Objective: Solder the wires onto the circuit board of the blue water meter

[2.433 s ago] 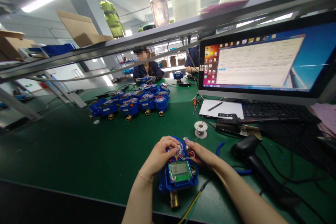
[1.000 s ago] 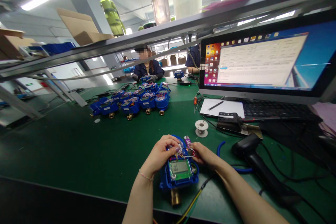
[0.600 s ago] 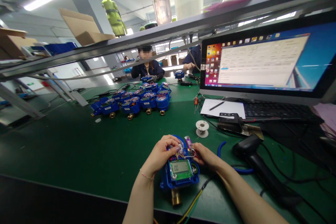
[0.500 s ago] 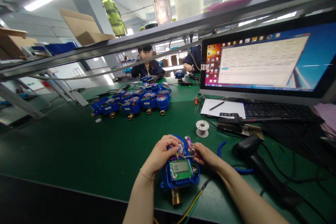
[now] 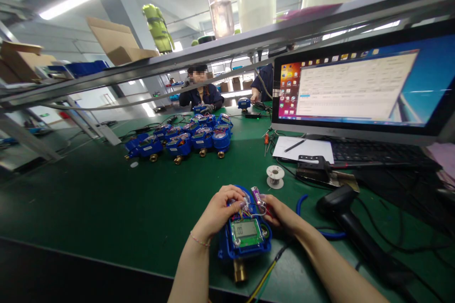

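Observation:
A blue water meter (image 5: 245, 252) with a small LCD screen (image 5: 245, 230), a green circuit board and a brass pipe end (image 5: 240, 272) lies on the green tabletop in front of me. My left hand (image 5: 225, 206) rests over its far left part, with thumb and fingertips closed on thin wires (image 5: 242, 213); the exact grip point is partly hidden. Beside the meter's right edge, my right hand (image 5: 279, 212) holds a purple cylindrical battery (image 5: 256, 195) between thumb and fingers. A white lead loops near these fingertips.
Several similar blue meters (image 5: 179, 144) stand at the back left. To the right are a solder spool (image 5: 275, 176), blue-handled tool (image 5: 301, 202), barcode scanner (image 5: 350, 222), paper (image 5: 302, 149) and monitor (image 5: 355, 90). Two people sit across the table; a shelf (image 5: 199, 52) hangs overhead.
The whole view has shifted slightly, with things sitting a little lower. My right hand has turned the battery slightly, showing more of its printed side. My left hand stays at the wires.

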Available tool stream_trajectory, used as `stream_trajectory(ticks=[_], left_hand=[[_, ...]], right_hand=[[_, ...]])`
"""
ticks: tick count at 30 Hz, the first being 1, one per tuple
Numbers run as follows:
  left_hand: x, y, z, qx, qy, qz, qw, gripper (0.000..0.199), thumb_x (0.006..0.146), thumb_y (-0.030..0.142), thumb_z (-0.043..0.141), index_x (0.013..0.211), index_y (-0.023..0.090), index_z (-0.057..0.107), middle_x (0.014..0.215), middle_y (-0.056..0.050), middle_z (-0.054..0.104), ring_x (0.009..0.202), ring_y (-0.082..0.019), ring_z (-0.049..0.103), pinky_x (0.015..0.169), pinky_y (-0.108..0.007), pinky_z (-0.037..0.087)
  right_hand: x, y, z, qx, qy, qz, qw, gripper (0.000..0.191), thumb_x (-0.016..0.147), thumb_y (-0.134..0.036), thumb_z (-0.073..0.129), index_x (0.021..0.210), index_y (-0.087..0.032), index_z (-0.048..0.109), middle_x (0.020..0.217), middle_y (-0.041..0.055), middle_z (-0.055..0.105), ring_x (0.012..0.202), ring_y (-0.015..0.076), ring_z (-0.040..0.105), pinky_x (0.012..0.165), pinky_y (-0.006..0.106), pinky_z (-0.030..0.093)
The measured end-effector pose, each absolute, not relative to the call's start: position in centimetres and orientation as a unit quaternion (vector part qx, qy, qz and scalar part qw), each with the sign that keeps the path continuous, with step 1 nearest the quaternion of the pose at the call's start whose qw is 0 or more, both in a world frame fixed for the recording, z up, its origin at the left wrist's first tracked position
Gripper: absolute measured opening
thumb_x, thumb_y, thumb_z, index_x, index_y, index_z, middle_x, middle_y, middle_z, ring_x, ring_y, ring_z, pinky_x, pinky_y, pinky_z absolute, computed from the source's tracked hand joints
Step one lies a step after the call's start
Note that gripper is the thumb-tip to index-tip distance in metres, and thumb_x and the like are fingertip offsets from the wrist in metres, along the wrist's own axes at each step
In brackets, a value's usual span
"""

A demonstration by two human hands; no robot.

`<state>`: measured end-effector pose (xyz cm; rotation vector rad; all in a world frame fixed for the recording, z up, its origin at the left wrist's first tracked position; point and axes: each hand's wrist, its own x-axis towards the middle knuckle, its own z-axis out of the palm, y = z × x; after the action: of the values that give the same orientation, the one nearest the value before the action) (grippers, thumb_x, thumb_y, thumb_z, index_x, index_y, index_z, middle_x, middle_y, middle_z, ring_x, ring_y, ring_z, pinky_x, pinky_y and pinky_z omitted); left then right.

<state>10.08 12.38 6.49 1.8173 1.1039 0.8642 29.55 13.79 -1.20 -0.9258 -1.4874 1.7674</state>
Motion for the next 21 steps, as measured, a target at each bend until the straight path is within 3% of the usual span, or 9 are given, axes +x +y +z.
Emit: stream_trajectory(ticks=[5,10,15,21], left_hand=[[10.0,12.3,6.6,0.723,0.437,0.344,0.410,0.011,0.076,0.026,0.060,0.071,0.017,0.062,0.095,-0.004,0.058,0.097,-0.019,0.049,0.089,-0.033,0.035],[10.1,12.2,6.6,0.723,0.434,0.344,0.413,0.012,0.077,0.026,0.059,0.070,0.017,0.061,0.094,-0.005,0.058,0.097,-0.019,0.050,0.089,-0.033,0.036],[10.1,12.3,6.6,0.721,0.437,0.344,0.413,0.010,0.077,0.025,0.060,0.070,0.017,0.061,0.095,-0.004,0.058,0.097,-0.019,0.050,0.090,-0.032,0.036],[10.1,12.4,6.7,0.722,0.439,0.341,0.412,0.010,0.076,0.024,0.060,0.070,0.017,0.062,0.095,-0.004,0.058,0.096,-0.019,0.050,0.089,-0.033,0.036]], right_hand=[[29.6,13.9,-1.5,-0.357,-0.559,0.675,0.323,0.057,0.086,-0.064,0.023,0.052,-0.019,0.035,0.034,-0.0072,0.027,0.028,0.0053,0.018,0.030,0.020,0.012],[29.5,13.6,-0.7,-0.355,-0.570,0.671,0.316,0.047,0.084,-0.059,0.031,0.063,-0.018,0.041,0.038,-0.0084,0.030,0.031,0.0049,0.020,0.033,0.020,0.012],[29.4,13.3,0.3,-0.365,-0.568,0.666,0.317,0.041,0.078,-0.055,0.038,0.059,-0.018,0.036,0.041,-0.0087,0.028,0.034,0.0036,0.019,0.035,0.019,0.011],[29.5,13.7,-0.7,-0.376,-0.566,0.645,0.349,0.052,0.084,-0.061,0.029,0.057,-0.018,0.040,0.037,-0.0072,0.029,0.031,0.0055,0.019,0.033,0.021,0.013]])
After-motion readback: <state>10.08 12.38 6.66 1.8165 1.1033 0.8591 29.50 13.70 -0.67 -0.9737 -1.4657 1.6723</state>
